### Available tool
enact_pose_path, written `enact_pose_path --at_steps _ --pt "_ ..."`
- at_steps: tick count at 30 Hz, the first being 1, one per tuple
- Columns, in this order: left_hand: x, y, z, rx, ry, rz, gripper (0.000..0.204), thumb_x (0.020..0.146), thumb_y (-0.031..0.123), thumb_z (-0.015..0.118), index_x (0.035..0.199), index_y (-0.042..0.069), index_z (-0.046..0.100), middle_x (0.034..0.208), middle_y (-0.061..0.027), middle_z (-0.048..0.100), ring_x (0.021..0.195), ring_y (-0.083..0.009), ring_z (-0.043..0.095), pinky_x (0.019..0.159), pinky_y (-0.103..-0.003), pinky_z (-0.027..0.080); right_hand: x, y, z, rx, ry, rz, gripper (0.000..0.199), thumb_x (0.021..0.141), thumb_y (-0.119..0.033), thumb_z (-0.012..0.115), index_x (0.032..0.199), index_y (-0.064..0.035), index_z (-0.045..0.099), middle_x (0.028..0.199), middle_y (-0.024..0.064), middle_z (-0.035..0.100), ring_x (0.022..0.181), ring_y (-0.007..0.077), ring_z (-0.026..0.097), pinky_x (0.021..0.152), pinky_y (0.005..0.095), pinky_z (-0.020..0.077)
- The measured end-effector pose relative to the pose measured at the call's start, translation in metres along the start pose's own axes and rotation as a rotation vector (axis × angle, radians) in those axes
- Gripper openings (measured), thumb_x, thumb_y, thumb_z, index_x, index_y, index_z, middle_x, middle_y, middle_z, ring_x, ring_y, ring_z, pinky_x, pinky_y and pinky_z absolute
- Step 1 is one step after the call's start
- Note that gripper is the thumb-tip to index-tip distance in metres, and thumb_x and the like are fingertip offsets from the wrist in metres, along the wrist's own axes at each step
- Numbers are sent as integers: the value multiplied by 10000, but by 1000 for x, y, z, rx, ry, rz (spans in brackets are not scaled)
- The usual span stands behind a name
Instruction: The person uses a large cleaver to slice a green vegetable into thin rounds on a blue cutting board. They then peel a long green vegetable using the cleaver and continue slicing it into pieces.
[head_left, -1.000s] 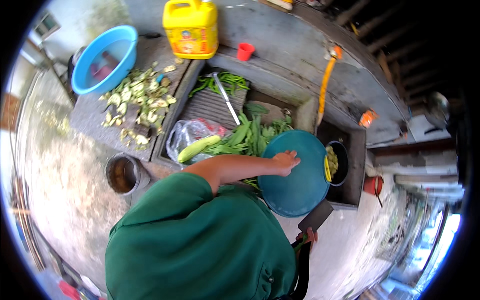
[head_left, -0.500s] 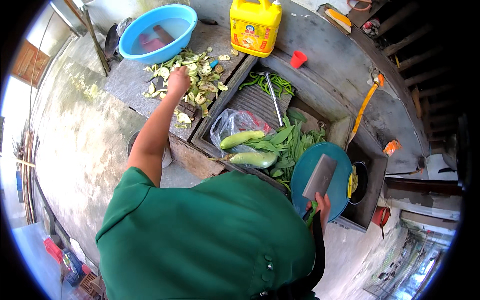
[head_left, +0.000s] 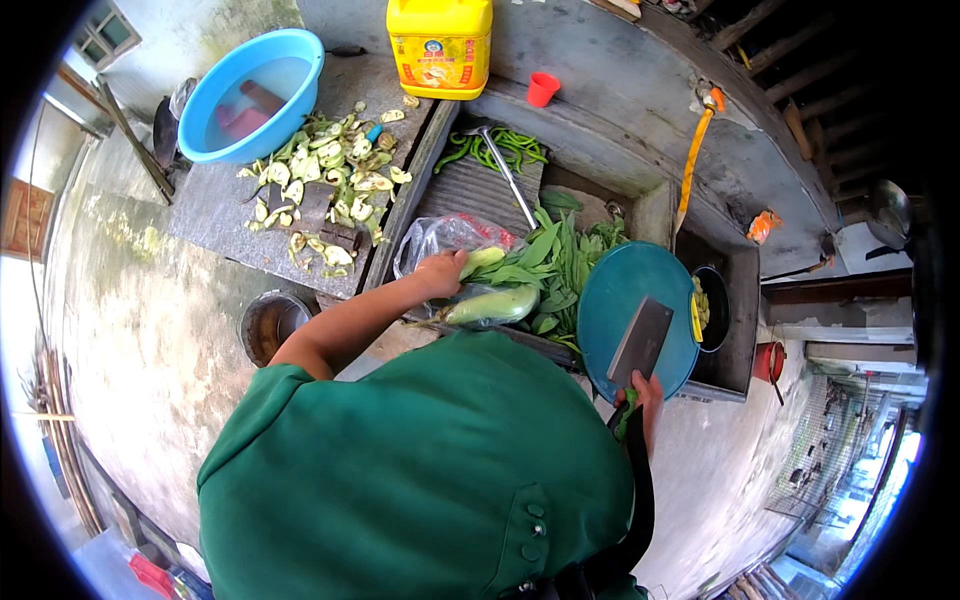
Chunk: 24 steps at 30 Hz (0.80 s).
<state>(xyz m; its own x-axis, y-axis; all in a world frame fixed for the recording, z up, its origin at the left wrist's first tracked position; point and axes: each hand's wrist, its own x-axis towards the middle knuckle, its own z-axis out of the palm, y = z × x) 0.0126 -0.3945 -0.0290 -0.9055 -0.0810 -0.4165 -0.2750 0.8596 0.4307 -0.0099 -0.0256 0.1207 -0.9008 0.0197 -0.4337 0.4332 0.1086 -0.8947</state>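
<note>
My left hand is closed round one end of a pale green eggplant, lying at a clear plastic bag by the sink's near edge. A second pale green eggplant rests just nearer to me. Leafy greens are heaped to the right of both. In my right hand is a cleaver, its green handle gripped and its broad blade over a round teal basin. Part of the right hand is hidden behind the handle.
Eggplant slices cover the stone slab at the left, beside a blue basin of water. A yellow jug and a red cup stand behind. Green peppers lie in the sink near a metal tap; a black pan is at right.
My left hand has come from the slices on the slab, right and nearer, onto the upper eggplant. The cleaver stays in my right hand. The whole view has shifted a little.
</note>
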Motion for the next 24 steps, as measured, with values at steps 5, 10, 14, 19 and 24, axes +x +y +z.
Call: enact_pose_path --at_steps 5,10,14,19,24 --pt "-4 -21 -42 -8 -135 149 546 682 222 647 1145 16 445 972 -200 577 914 -312 588 762 -391 493 3 13 -14 -23 7 72 152 823 -138 511 922 -27 482 653 50 468 440 156 471 400 282 386" --pt "-36 -59 -99 -1012 -604 -81 472 735 174 624 1134 -10 450 864 -134 584 704 -214 616 573 -300 512 8 15 -7 98 40 142 165 820 -128 510 946 -22 491 644 65 487 433 164 483 384 293 395" --pt "-59 -49 -106 -1333 -596 -12 500 745 166 634 1160 -23 429 898 -132 577 695 -214 615 570 -296 517 21 21 -3 110 -12 158 165 821 -135 516 950 -35 494 645 63 489 435 164 484 383 291 393" --pt "-59 -25 -91 -1163 -276 106 579 667 89 700 1166 44 410 938 -115 559 833 -185 559 714 -301 461 23 2 18 77 -18 190 157 817 -133 514 953 -57 496 655 66 501 438 160 481 386 283 385" --pt "-60 12 -102 -888 -16 103 676 616 19 698 1209 78 378 1044 -116 522 957 -205 510 815 -327 421 27 -3 19 45 -111 118 148 812 -120 504 950 -68 489 660 57 506 439 155 477 394 282 384"
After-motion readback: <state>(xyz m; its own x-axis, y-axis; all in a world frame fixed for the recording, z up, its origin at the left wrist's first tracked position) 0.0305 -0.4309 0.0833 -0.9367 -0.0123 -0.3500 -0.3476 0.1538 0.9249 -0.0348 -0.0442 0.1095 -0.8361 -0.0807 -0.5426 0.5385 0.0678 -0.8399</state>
